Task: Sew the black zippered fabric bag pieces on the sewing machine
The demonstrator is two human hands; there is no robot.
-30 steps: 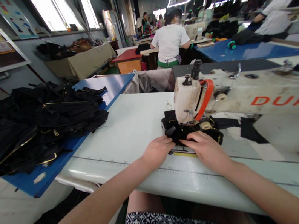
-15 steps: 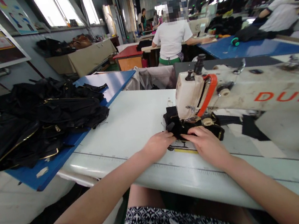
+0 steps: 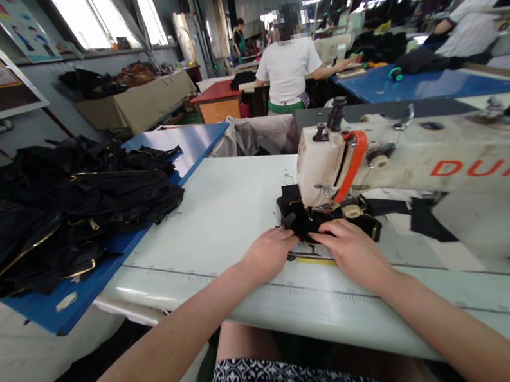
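Note:
A small piece of black fabric lies bunched under the needle end of a white sewing machine with an orange lever guard. My left hand grips the fabric's near left edge, its fingertips closed on the cloth. Just right of it, my right hand pinches the same cloth in front of the presser foot, thumb and fingers together. The needle and the stitch line are hidden by the machine head and the dark cloth.
Black zippered pieces are heaped on a blue table at the left. Black strips lie under the machine arm. A ruler strip runs along the white table's front edge. A person in a white shirt works ahead.
Both hands stay on the black fabric at the machine with almost no movement. The whole view has shifted slightly.

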